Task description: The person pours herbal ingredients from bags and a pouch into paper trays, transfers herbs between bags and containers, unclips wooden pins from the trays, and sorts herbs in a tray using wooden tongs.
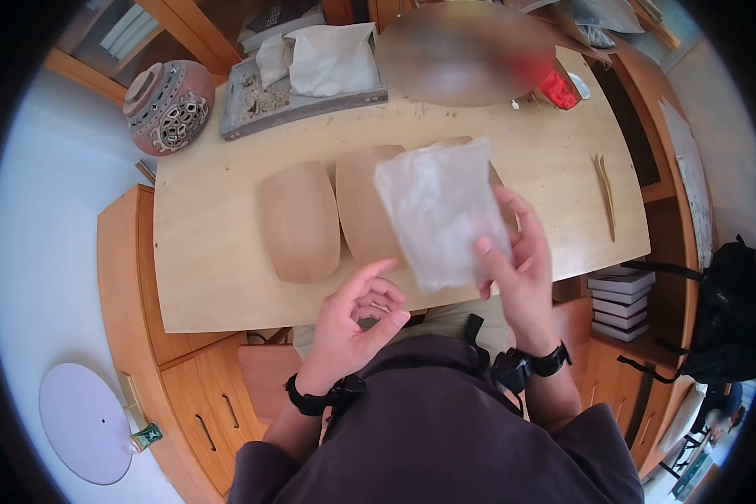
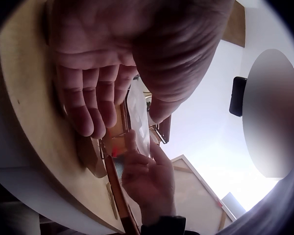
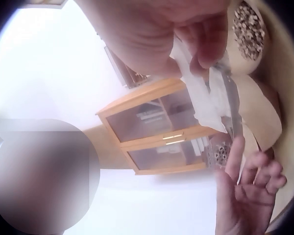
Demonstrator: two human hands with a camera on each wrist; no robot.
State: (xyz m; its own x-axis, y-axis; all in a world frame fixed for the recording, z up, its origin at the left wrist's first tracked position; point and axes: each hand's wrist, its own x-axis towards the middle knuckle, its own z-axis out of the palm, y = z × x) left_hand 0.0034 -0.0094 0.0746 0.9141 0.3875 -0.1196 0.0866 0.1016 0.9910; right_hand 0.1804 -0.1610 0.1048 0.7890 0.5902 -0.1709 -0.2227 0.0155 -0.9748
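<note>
My right hand [image 1: 525, 256] pinches a thin, whitish, translucent pouch [image 1: 439, 206] between thumb and fingers, above the table's front part. Seen from the right wrist, the pouch [image 3: 201, 95] hangs edge-on below the fingers. My left hand [image 1: 357, 323] is left of the pouch, palm turned inward, fingers loosely bent and holding nothing. In the left wrist view those left fingers [image 2: 90, 95] hang beside the table edge. Beneath the pouch lie brown oval paper trays; the leftmost tray [image 1: 300, 223] shows fully, while the middle tray [image 1: 365, 202] is partly covered.
One tray holds chopped brownish pieces [image 3: 249, 30]. Wooden tweezers [image 1: 605, 197] lie on the table's right side. At the back are a grey tray [image 1: 311, 105] with white bags [image 1: 334, 59], a patterned ceramic pot [image 1: 170, 107] and a red item [image 1: 557, 88]. A blurred oval hides part of the back.
</note>
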